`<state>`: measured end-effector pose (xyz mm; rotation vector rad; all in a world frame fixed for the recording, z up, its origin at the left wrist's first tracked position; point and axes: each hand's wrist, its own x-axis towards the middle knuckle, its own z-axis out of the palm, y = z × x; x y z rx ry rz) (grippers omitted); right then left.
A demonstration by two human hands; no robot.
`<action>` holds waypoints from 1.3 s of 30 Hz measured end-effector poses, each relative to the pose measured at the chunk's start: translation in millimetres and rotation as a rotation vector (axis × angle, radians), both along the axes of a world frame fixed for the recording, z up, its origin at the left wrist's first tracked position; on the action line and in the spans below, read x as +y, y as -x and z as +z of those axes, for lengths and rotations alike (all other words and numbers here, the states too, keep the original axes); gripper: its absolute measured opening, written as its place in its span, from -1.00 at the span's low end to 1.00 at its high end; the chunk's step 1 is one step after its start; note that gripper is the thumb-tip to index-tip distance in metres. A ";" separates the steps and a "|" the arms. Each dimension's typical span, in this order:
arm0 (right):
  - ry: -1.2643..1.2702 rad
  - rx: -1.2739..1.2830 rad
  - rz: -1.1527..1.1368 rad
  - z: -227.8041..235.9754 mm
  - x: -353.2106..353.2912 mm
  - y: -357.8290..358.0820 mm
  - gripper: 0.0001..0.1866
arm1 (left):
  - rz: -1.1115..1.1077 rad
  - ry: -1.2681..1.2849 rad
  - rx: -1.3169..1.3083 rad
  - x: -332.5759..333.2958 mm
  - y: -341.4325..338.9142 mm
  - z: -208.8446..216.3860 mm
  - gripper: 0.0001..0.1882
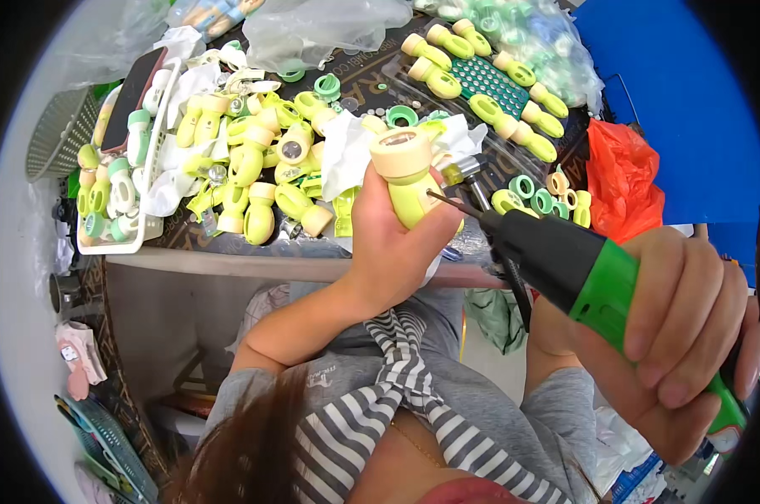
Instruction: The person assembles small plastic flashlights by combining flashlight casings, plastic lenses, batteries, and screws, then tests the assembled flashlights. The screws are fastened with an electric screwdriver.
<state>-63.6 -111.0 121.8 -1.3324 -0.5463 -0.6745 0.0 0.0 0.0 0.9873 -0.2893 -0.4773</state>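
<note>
My left hand (380, 252) is wrapped round a small yellow-green toy flashlight (403, 176), tilted with its peach-coloured head up. My right hand (682, 328) grips a green and black electric screwdriver (590, 269). Its thin bit points left and reaches the side of the flashlight, near my left thumb. Whether the bit sits in a screw is too small to tell. Just behind the flashlight lies a crumpled white tissue (345, 151). Left of my left hand is a heap of similar yellow-green flashlights and loose shell parts (250, 160).
A white basket (149, 197) with flashlights and a dark phone (135, 97) stands at left. At the far right, several flashlights surround a green perforated tray (485, 84). Green and peach rings (541, 200) lie near a red plastic bag (619, 181). Clear plastic bags (321, 34) fill the back.
</note>
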 end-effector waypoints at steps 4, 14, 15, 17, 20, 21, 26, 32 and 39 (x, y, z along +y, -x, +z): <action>-0.093 -0.265 -0.023 -13.8 3.9 -8.2 -0.75 | 0.025 -0.013 -0.023 -0.1 1.6 -0.6 -0.64; -0.175 -0.245 0.004 -13.3 2.7 -8.4 -0.78 | 0.018 0.026 -0.005 -0.8 0.6 -3.5 -0.67; -0.196 -0.222 0.034 -12.8 2.8 -9.3 -0.78 | 0.020 0.026 -0.005 -2.4 1.0 -2.6 -0.67; -0.238 -0.176 0.095 -11.8 3.3 -10.5 -0.78 | 0.051 0.023 0.044 -5.8 1.1 -0.1 -0.74; -0.185 -0.172 -0.052 -10.7 12.0 -15.3 -0.75 | 0.022 0.033 0.078 -5.7 -0.7 -0.2 -0.77; -0.109 -0.093 0.014 -6.6 5.5 -13.9 -0.74 | 0.021 0.034 0.078 -5.6 -0.8 1.0 -0.77; -0.115 -0.054 0.035 -4.5 -0.7 -17.9 -0.70 | -0.002 -0.015 0.191 -4.1 -4.5 10.4 -0.78; 0.015 -0.026 0.106 -1.5 -7.1 -18.6 -0.68 | -0.025 0.019 0.206 -5.3 -3.5 6.7 -0.77; 0.002 -0.019 0.103 -2.3 -15.6 -31.5 -0.68 | -0.052 0.013 0.217 -6.8 -4.4 7.8 -0.76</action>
